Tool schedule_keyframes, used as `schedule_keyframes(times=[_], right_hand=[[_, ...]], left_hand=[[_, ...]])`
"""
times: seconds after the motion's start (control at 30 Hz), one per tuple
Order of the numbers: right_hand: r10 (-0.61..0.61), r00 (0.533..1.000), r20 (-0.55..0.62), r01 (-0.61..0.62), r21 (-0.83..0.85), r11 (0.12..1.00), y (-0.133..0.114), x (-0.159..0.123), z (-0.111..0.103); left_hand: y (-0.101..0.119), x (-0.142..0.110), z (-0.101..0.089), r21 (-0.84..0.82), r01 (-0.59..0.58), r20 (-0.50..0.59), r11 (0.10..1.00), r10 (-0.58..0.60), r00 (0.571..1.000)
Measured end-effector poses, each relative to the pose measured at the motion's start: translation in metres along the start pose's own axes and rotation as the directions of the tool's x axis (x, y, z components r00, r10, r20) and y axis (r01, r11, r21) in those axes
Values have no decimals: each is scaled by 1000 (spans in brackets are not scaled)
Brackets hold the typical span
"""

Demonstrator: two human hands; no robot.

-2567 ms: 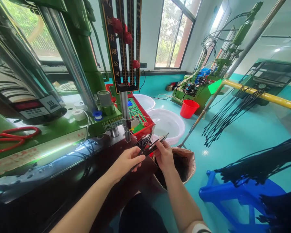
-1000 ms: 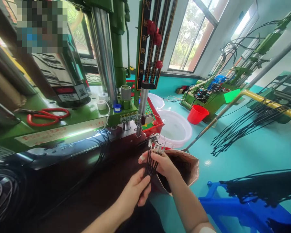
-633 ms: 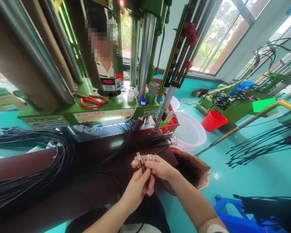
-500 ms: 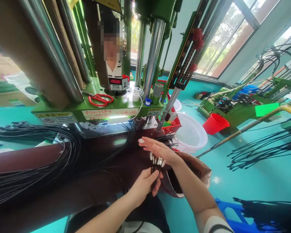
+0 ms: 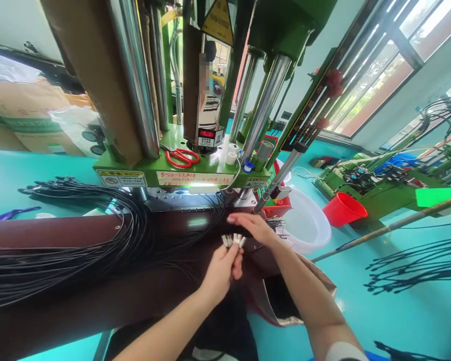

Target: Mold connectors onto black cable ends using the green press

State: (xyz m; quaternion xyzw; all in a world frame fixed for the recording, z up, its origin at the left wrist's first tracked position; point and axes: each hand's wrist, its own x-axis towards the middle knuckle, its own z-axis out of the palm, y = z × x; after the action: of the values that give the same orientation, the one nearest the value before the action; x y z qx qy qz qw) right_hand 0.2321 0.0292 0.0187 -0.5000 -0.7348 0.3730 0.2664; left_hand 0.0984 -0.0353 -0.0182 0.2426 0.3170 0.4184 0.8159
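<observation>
My left hand [image 5: 222, 265] is closed around a small bunch of cable connectors [image 5: 234, 240]. Their silvery-white metal ends stick up above my thumb and fingers, while the rest of the bunch is hidden in the grip. Just above and to the right, my right hand [image 5: 256, 228] is open, fingers stretched out flat and pointing left. It appears slightly apart from the metal ends. Behind both hands, thin black cables [image 5: 206, 225] run from the machine's lower plate onto the brown work surface [image 5: 165, 296].
A green press [image 5: 135, 168] stands ahead, with red-handled scissors [image 5: 182, 158] on its ledge. A thick bundle of black cables [image 5: 131, 225] lies at left. To the right are a bag [image 5: 268, 301], a white tub [image 5: 315, 225] and a red bucket [image 5: 346, 209]. Another person [image 5: 209, 111] is behind the press.
The view has shifted, so the press sits further right in the picture. My left hand now covers the connectors' dark parts, leaving mostly metal ends showing. My right hand stays open above them.
</observation>
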Motion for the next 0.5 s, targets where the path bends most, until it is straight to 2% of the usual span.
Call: schedule_keyframes(times=[0.03, 0.07, 0.1, 0.17, 0.27, 0.37, 0.5], right_hand=[[3, 991, -136, -15, -84, 996, 10, 13, 2], [-17, 977, -213, -24, -190, 982, 20, 26, 5], [-47, 972, -228, -24, -301, 953, 28, 39, 9], [-63, 984, -167, -31, -508, 861, 39, 63, 19], [22, 993, -115, -97, -703, 705, 41, 83, 33], [76, 991, -112, -134, -744, 655, 35, 81, 35], [125, 992, -18, -98, -734, 672, 24, 50, 10]], left_hand=[[5, 2, -5, -18, -57, -44, 998, 56, 997], [9, 4, -10, -23, -102, -80, 994, 100, 992], [11, 5, -15, -21, -132, -105, 991, 129, 986], [12, 7, -24, -16, -154, -128, 988, 151, 980], [8, 9, -32, -2, -154, -123, 988, 152, 981], [5, 11, -34, 36, -161, -108, 986, 164, 981], [6, 12, -33, 65, -150, -97, 987, 156, 983]])
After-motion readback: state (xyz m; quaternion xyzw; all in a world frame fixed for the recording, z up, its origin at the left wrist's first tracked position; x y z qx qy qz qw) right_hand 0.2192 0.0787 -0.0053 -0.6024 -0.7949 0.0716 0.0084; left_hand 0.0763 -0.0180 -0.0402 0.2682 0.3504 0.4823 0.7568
